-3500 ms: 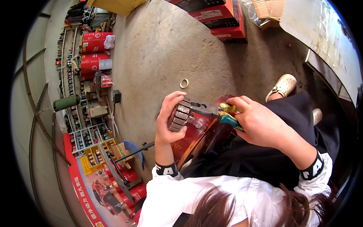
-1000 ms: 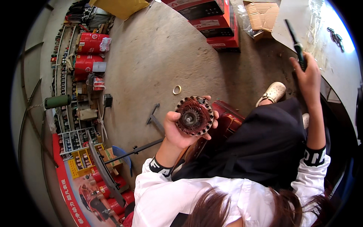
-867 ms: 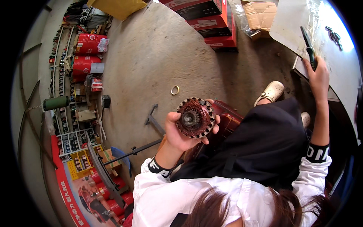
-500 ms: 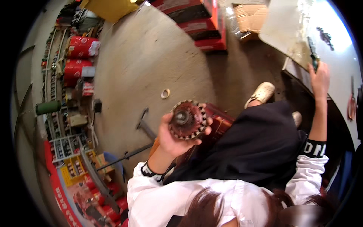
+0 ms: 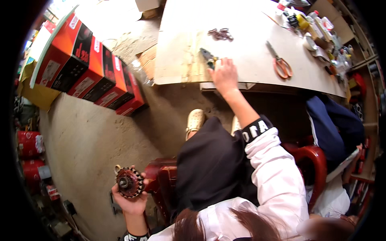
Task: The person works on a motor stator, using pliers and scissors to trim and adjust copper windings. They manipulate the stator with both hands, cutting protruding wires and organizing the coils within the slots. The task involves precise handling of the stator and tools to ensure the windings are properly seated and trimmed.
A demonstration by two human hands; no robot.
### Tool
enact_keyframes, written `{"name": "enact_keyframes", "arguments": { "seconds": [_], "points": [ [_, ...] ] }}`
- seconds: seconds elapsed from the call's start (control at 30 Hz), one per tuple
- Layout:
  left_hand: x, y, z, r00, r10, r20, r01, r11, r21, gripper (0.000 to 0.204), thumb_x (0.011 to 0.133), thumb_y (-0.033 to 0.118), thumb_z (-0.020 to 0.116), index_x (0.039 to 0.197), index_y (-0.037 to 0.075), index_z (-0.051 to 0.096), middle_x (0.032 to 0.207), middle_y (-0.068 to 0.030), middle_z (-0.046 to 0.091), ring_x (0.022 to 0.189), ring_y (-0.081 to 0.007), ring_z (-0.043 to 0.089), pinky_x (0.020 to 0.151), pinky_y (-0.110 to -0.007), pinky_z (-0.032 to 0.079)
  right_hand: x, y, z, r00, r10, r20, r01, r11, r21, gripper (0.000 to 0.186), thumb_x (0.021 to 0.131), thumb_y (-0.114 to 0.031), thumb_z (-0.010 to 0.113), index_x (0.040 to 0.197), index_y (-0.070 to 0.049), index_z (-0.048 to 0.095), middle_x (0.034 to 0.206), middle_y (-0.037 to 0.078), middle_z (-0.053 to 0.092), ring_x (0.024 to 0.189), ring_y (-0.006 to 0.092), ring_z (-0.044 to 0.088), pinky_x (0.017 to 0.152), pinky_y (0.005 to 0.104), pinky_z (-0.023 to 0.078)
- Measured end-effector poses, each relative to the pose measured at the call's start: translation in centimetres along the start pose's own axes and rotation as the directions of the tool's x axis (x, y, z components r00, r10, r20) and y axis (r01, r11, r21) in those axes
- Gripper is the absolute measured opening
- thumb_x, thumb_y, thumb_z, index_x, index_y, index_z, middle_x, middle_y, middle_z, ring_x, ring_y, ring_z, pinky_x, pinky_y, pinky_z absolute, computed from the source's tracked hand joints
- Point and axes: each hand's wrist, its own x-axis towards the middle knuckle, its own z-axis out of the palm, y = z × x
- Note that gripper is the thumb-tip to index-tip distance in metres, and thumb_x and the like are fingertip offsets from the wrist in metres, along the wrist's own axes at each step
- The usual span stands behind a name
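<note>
In my left hand [image 5: 130,203], low on the left, rests a round reddish-brown part [image 5: 129,181] with a toothed rim and a metal hub. My fingers curl around its edge, and its hub faces up. My right arm reaches forward to the table. There my right hand [image 5: 226,75] closes over the handles of a pair of pliers [image 5: 208,57], whose dark jaws point away to the left. A small heap of dark brown chain-like pieces [image 5: 220,34] lies just beyond the pliers. Orange-handled scissors [image 5: 282,67] lie on the table to the right.
The pale table [image 5: 249,60] spans the front, with bottles and small packages [image 5: 309,24] at its far right. Red and black boxes [image 5: 100,72] are stacked at left. A tape ring [image 5: 117,168] lies on the floor. Another person in navy trousers [image 5: 331,124] sits at right, beyond a red chair [image 5: 313,160].
The view has swung right, bringing the table, scissors and other person further in. My left hand still holds the toothed part; my right hand stays on the pliers.
</note>
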Motion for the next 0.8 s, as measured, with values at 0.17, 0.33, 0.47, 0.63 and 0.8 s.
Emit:
{"name": "enact_keyframes", "arguments": {
  "seconds": [0.17, 0.33, 0.47, 0.63, 0.8],
  "points": [
    [0.0, 0.2, -0.4, 1.0, 0.008, -0.001, -0.008, 1.0, -0.008, 0.072, 0.09, 0.043, 0.056, 0.149, 0.01, 0.031, 0.133, -0.0249, 0.046, 0.114, -0.0374, 0.054, 0.081, -0.046, 0.061, 1.6, 2.4, 0.5, 0.989, 0.137, 0.051, -0.146, 0.92, 0.365, 0.038, 0.086, -0.037, 0.071, 0.096, -0.002, 0.06, 0.104, 0.017, 0.057, 0.097, 0.0321, 0.055, 0.086, 0.043, 0.047],
    [0.2, 0.4, -0.5, 1.0, 0.011, 0.014, -0.011, 1.0, 0.007, 0.071, 0.09, 0.041, 0.056, 0.149, 0.009, 0.032, 0.133, -0.0249, 0.045, 0.116, -0.0377, 0.052, 0.082, -0.046, 0.061, 3.3, 16.8, -0.9, 0.837, 0.315, -0.449, -0.246, 0.947, 0.206, 0.016, 0.087, -0.009, 0.057, 0.097, 0.003, 0.058, 0.099, 0.022, 0.061, 0.097, 0.0367, 0.059, 0.088, 0.0465, 0.046],
    [0.9, 0.4, -0.5, 1.0, 0.013, -0.008, -0.013, 1.0, 0.002, 0.073, 0.088, 0.042, 0.057, 0.148, 0.007, 0.033, 0.133, -0.0263, 0.044, 0.114, -0.0386, 0.051, 0.079, -0.046, 0.062, 0.2, 29.0, 1.5, 0.826, 0.527, -0.2, -0.49, 0.846, 0.209, 0.053, 0.085, -0.051, 0.068, 0.105, -0.002, 0.066, 0.102, 0.014, 0.071, 0.1, 0.0308, 0.067, 0.089, 0.046, 0.05],
    [0.2, 0.9, -0.4, 0.999, 0.046, 0.007, -0.046, 0.999, -0.001, 0.078, 0.086, 0.044, 0.057, 0.147, 0.003, 0.033, 0.133, -0.0291, 0.048, 0.116, -0.0444, 0.057, 0.08, -0.05, 0.062, 0.3, 30.7, 2.5, 0.902, 0.417, 0.107, -0.429, 0.895, 0.124, 0.053, 0.093, -0.053, 0.053, 0.122, -0.011, 0.068, 0.115, 0.011, 0.07, 0.106, 0.0304, 0.066, 0.088, 0.0402, 0.051],
    [0.3, 1.2, -1.0, 0.998, 0.058, -0.005, -0.058, 0.997, 0.048, 0.073, 0.086, 0.045, 0.054, 0.144, 0.003, 0.04, 0.134, -0.0294, 0.051, 0.117, -0.0419, 0.059, 0.083, -0.048, 0.061, 1.2, 35.6, 5.2, 0.958, 0.206, 0.198, -0.222, 0.973, 0.064, 0.036, 0.102, -0.035, 0.044, 0.132, -0.022, 0.06, 0.113, 0.015, 0.065, 0.086, 0.0333, 0.063, 0.069, 0.0415, 0.05]
  ]
}}
